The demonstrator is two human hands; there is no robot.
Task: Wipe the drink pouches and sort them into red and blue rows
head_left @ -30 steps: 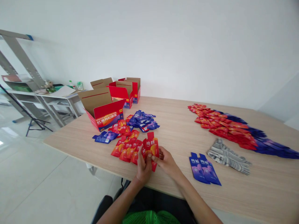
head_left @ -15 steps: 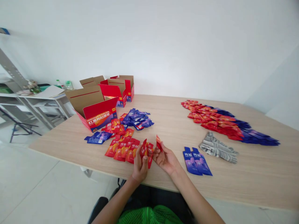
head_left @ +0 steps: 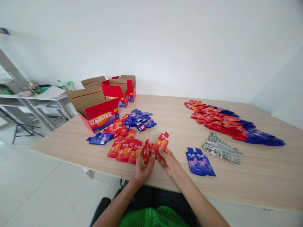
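where forearms point(head_left: 119, 200) converge, hands point(head_left: 143, 169) point(head_left: 170, 162) hold red pouches point(head_left: 161, 142).

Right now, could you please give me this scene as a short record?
Left hand: holding at least one red pouch
Right hand: holding a raised red pouch
Left of hands: overlapping red pouches
Right of hands: two blue pouches, striped knit item
Far left: open boxes

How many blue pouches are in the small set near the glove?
2 visible, between the right hand and the striped glove: a left pouch and a right pouch, partly overlapping. Others directly underneath could be hidden.
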